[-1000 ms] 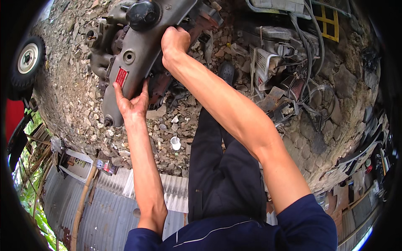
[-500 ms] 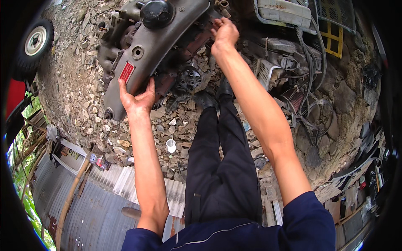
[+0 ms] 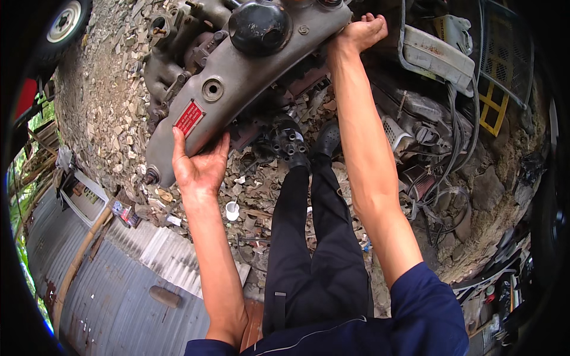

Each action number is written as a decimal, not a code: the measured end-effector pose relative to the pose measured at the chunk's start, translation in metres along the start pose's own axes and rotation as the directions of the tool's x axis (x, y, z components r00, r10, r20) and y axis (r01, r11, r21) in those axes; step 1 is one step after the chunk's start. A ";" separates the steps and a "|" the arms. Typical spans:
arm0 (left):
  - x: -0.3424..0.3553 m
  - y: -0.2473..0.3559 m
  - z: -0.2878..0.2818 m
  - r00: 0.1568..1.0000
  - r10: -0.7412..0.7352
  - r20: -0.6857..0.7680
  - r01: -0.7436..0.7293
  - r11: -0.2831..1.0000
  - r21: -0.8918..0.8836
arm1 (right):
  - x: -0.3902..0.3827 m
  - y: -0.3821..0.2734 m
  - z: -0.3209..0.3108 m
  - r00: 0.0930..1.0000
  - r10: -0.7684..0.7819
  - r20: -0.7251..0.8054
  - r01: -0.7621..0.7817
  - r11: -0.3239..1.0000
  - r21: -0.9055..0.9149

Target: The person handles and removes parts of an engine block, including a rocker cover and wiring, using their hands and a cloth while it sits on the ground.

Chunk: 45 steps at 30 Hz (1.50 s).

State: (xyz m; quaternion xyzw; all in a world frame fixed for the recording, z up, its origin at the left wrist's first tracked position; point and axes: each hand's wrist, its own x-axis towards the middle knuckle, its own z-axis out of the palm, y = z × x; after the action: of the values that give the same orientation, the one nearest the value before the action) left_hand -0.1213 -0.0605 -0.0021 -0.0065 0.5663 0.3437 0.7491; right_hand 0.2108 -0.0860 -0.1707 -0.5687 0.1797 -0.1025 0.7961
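Note:
My left hand (image 3: 199, 166) grips the lower edge of a long grey metal engine cover (image 3: 237, 80), thumb on its face beside a red label plate (image 3: 190, 118) and fingers round the underside. The cover carries a black round cap (image 3: 258, 26), and cast engine parts (image 3: 166, 71) show behind it. At the cover's upper right end my right hand (image 3: 359, 32) has its fingers curled by the edge; whether they grasp anything is hidden. Below the cover, a dark round part with holes (image 3: 288, 142) lies by my shoe (image 3: 326, 139).
Old metal parts and hoses (image 3: 451, 136) lie at the right beside a yellow grate (image 3: 493, 107). A white cup (image 3: 232, 210) sits on the rubble. Corrugated sheets (image 3: 124, 291) are at the lower left, a tyre (image 3: 62, 26) at the upper left.
My right hand has let go of the cover's middle edge and moved up and right to its far end, its fingers curling again. My left hand keeps its grip. The view has shifted.

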 end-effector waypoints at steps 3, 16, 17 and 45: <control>-0.004 0.000 -0.002 0.998 0.019 -0.057 -0.022 0.998 -0.054 | -0.004 -0.017 -0.022 0.951 0.196 0.239 -0.226 0.968 0.107; -0.004 -0.004 0.001 0.998 0.043 -0.053 -0.047 0.996 -0.081 | -0.025 -0.060 -0.063 0.685 0.178 0.707 0.177 0.900 -0.399; -0.003 -0.004 0.001 0.997 0.045 -0.056 -0.048 0.997 -0.068 | -0.025 -0.065 -0.063 0.688 0.161 0.707 0.210 0.889 -0.407; -0.005 -0.007 0.012 0.990 0.092 -0.110 -0.086 0.994 0.060 | 0.034 -0.170 0.051 -0.369 0.093 0.925 0.878 0.363 0.313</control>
State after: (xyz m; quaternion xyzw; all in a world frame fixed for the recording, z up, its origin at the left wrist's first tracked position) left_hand -0.1083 -0.0634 0.0039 0.0201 0.6166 0.3603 0.6997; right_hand 0.2695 -0.1111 -0.0013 -0.6792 -0.6933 0.0602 0.2334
